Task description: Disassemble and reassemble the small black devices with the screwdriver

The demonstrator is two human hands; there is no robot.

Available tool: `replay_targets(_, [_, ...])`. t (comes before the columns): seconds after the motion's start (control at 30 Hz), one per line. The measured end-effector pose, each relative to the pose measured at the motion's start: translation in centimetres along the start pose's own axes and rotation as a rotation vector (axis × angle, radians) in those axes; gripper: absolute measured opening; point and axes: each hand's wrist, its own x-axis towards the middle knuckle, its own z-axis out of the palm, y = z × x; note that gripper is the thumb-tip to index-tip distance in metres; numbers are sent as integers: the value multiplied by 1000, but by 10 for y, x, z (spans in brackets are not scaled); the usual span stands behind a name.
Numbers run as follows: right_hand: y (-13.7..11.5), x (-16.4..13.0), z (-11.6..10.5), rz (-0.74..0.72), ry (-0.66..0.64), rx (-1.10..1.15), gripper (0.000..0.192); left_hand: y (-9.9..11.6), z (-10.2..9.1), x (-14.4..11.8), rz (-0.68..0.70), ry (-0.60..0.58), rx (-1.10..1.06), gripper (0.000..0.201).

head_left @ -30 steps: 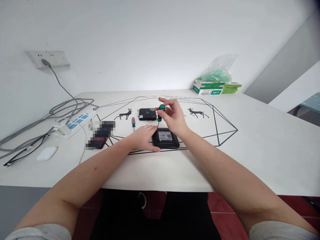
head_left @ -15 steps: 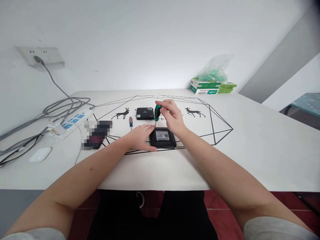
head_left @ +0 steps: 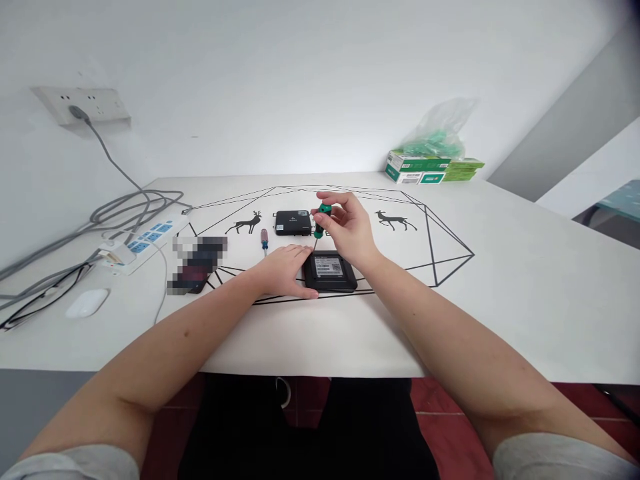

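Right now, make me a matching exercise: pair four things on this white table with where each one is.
Things:
1. green-handled screwdriver
2. red-and-blue-handled screwdriver
3. white computer mouse
4. green-and-white boxes

Places:
A. far right corner, by the wall
B. lying loose beyond the left hand
C. pinched in the right hand, tip on the black box
D. near left edge, beside cables

Pairs: 1-C, 2-B, 3-D, 4-A

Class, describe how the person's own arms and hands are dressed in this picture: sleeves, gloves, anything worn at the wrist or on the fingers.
Both forearms are bare. Short light-grey sleeves show at the picture's bottom corners. The left hand and right hand have no gloves; no watch or ring visible.
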Motion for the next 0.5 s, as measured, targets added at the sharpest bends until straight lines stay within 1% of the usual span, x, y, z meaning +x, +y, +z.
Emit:
replay_targets(0.13, [-5,-3,2,-25,39,-26,33,1,0,0,-5,-8,2,110])
replay_targets(0.3, [-10,-3,0,-54,26,-94,30,1,0,1,5,-7,12,110])
replay_targets(0.5, [-4,-3,1,-83,60,-216,32,1,1,-1,3,-2,12,112])
